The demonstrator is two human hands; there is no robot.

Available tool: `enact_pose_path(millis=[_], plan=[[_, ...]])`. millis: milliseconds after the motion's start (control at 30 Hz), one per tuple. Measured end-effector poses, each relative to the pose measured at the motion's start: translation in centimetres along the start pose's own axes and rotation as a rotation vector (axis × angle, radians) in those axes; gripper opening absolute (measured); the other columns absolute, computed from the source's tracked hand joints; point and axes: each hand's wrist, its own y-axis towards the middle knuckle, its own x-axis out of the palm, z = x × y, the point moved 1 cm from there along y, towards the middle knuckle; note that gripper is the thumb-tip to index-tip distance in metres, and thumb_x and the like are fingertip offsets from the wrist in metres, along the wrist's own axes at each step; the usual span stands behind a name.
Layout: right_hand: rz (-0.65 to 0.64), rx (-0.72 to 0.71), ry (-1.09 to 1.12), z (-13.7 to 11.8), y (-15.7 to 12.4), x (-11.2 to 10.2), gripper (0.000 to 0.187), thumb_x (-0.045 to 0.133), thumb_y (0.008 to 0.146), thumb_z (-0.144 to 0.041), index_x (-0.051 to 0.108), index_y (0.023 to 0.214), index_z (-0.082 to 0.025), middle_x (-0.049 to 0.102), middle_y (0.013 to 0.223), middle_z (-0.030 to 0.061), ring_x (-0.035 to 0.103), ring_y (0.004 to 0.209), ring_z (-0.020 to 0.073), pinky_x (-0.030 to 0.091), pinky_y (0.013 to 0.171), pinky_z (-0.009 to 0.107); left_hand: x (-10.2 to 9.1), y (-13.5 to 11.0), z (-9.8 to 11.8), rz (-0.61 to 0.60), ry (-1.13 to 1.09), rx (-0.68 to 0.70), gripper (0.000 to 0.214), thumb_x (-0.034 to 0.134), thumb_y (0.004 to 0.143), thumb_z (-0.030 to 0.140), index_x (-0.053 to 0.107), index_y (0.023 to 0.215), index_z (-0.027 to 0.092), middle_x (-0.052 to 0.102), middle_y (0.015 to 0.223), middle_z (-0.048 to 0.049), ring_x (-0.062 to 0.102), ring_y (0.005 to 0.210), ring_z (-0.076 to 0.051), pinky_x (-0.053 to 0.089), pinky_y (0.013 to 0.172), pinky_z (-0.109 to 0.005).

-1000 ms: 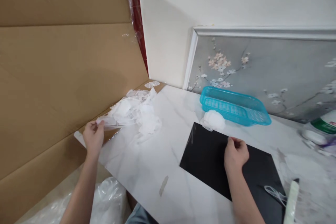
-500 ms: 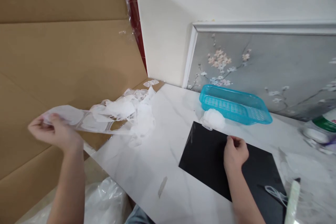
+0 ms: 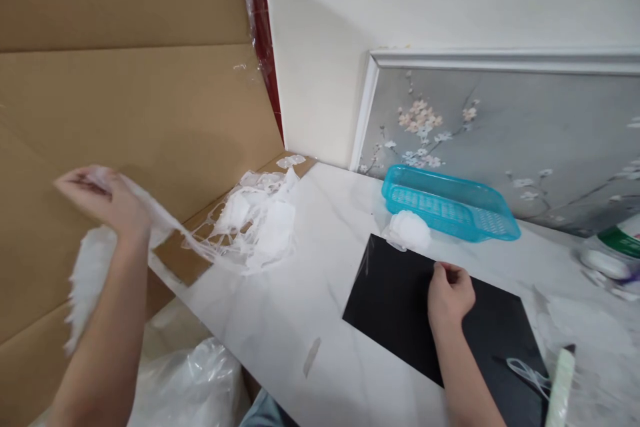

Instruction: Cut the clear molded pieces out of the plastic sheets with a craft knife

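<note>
My left hand (image 3: pixel 107 197) is closed on one end of a thin white sheet strip (image 3: pixel 157 210), lifted off at the left. The strip stretches to a tangled pile of white cut-out sheet scraps (image 3: pixel 265 220) at the table corner. Behind my left forearm, a blurred white fringed piece (image 3: pixel 93 273) is partly hidden. My right hand (image 3: pixel 451 290) rests with curled fingers over a black board (image 3: pixel 395 307); whatever it may pinch is hidden. Just beyond the board sits a small stack of white round pieces (image 3: pixel 409 230).
A blue plastic basket (image 3: pixel 450 203) stands against the wall. At the right lie a light green capped tube (image 3: pixel 560 387), a loop of thin cord (image 3: pixel 527 373) and clear plastic. Cardboard (image 3: pixel 125 113) walls off the left side. A clear plastic bag (image 3: pixel 195 380) is below the table edge.
My left hand has turned and risen slightly, pulling the strip taut and upward from the scraps. The fringed white piece now shows below it. My right hand stays put.
</note>
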Motion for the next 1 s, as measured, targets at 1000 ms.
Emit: enact_pose_path(millis=[1000], plan=[[-0.017,-0.034,-0.039,0.4,0.1,0.2,0.015,0.053,0.065,-0.033,0.054,0.069,-0.019,0.054,0.063,0.0001,0.051,0.064,0.0189,0.041,0.071,0.034,12.4,-0.7,0.1,-0.684,0.588,0.209,0.031,0.054,0.086,0.036,0.057,0.107,0.014,0.059,0.109,-0.0074,0.057,0.098,-0.020,0.045,0.088,-0.043]])
